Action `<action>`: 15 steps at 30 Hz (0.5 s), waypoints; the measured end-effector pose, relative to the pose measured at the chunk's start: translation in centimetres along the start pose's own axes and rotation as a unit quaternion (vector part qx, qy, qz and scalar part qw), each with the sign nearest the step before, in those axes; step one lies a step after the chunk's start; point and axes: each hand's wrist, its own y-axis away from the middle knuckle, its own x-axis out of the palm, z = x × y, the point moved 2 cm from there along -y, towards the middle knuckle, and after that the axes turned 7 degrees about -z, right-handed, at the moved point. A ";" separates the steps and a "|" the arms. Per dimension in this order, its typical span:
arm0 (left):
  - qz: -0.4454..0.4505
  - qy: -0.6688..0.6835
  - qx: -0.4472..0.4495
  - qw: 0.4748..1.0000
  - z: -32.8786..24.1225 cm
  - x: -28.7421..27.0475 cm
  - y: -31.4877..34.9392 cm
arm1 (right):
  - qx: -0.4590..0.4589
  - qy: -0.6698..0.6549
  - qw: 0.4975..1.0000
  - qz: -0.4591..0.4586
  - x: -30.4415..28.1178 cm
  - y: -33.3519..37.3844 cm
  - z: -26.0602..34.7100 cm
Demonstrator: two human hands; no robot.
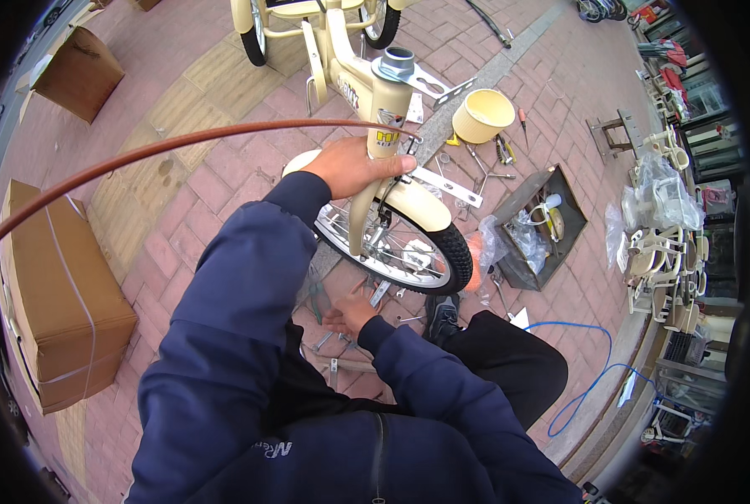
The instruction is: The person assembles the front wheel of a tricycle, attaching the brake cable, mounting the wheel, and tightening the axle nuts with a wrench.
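My left hand (350, 166) is wrapped around the front of a cream tricycle frame (341, 50), just under its head tube (389, 105), with the thumb across the front. Below it, the front wheel (450, 260) sits under a cream mudguard (421, 206). A brown cable (181, 139) arches in from the left and ends by the head tube. Low beside the wheel, my right hand (354, 313) reaches over tools on the paving, fingers apart and apparently holding nothing. Green-handled pliers (315, 296) and several wrenches lie around it; the wheel partly hides that spot.
Right of the wheel stand an open metal toolbox (543, 227) and a cream basket (484, 116), with a screwdriver (523, 119) and a three-way wrench (486, 174) nearby. Large cardboard boxes (81, 319) are at left. A blue hose (593, 328) and cream parts (656, 260) lie right.
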 end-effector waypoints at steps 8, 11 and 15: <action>-0.035 -0.066 0.018 0.997 0.4 0.2 -0.3 | -0.078 0.222 0.972 0.001 -2.1 -0.5 -0.2; -0.104 -0.024 0.038 0.994 1.5 -1.1 1.0 | -0.226 0.448 0.865 0.025 -2.2 4.6 4.7; -0.190 0.045 -0.040 0.980 8.5 -7.4 3.1 | -0.326 0.515 0.793 -0.019 -4.5 14.4 10.1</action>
